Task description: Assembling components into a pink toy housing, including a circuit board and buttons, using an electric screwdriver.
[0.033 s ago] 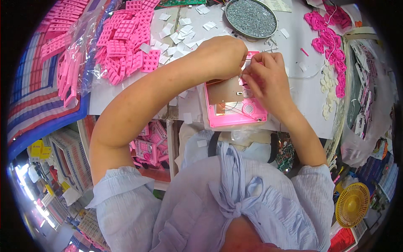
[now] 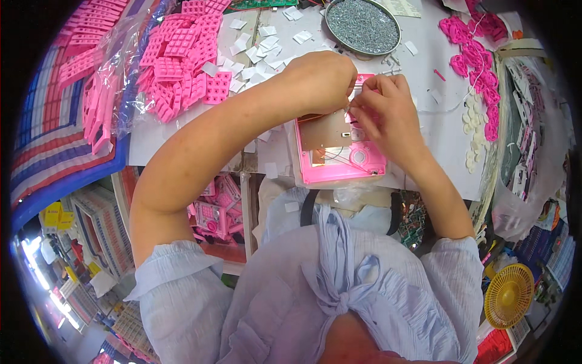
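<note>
A pink plastic case (image 2: 344,175) lies open on the table in front of me. In it sit a brown circuit board (image 2: 320,134), thin wires (image 2: 344,160) and a round pink ring (image 2: 359,157). Over the far part of the case, my left hand (image 2: 327,82) is closed with its fingertips turned down; whatever it grips is hidden. My right hand (image 2: 391,115) meets it from the right, thumb and forefinger pinched together close to the left fingertips. Something tiny may be between them, too small to name.
A round dish of small screws (image 2: 364,27) stands beyond my hands. Pink keypad pieces (image 2: 182,57) and white paper pieces (image 2: 260,51) lie on the left. Pink loops (image 2: 476,67) and cream discs (image 2: 473,133) are on the right. Below is a drawer of pink cases (image 2: 212,218).
</note>
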Tool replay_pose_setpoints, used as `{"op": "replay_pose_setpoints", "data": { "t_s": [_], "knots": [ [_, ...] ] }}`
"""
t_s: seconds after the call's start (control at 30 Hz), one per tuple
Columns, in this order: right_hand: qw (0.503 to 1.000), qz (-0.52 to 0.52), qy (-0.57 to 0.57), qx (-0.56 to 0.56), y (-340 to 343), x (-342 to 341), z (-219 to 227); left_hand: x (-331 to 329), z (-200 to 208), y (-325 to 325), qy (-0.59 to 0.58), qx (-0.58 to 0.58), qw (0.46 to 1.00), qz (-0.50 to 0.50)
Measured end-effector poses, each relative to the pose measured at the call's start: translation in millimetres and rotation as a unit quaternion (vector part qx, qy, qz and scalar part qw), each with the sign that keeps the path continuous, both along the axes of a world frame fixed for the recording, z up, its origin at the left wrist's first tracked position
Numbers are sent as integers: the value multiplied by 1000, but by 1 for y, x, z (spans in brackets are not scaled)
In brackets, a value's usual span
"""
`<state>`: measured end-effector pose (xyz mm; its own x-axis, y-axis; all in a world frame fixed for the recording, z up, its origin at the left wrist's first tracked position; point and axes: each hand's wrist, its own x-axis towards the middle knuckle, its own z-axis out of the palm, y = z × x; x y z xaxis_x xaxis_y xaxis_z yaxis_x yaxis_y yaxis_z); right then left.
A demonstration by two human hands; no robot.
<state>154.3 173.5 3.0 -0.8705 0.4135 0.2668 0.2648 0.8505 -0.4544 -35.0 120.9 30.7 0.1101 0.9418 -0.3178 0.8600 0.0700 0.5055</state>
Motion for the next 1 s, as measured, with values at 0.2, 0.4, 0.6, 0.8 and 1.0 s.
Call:
{"op": "replay_pose_setpoints", "data": {
  "t_s": [0.2, 0.4, 0.6, 0.8, 1.0],
  "knots": [
    [986, 155, -2, 66, 14, 15, 7, 6, 1, 9, 52, -40, 998, 3],
    [975, 208, -74, 27, 28, 8, 20, 13, 10, 20, 116, -52, 989, -68],
    [986, 157, -38, -28, 13, 13, 14, 2, 10, 16, 132, 9, 972, -195],
    [993, 104, 18, 51, -5, 12, 0, 2, 2, 6, 157, 64, 958, -230],
    [980, 95, -91, 148, -14, 9, 6, -4, -14, -11, 104, 143, 979, -101]
  ]
}}
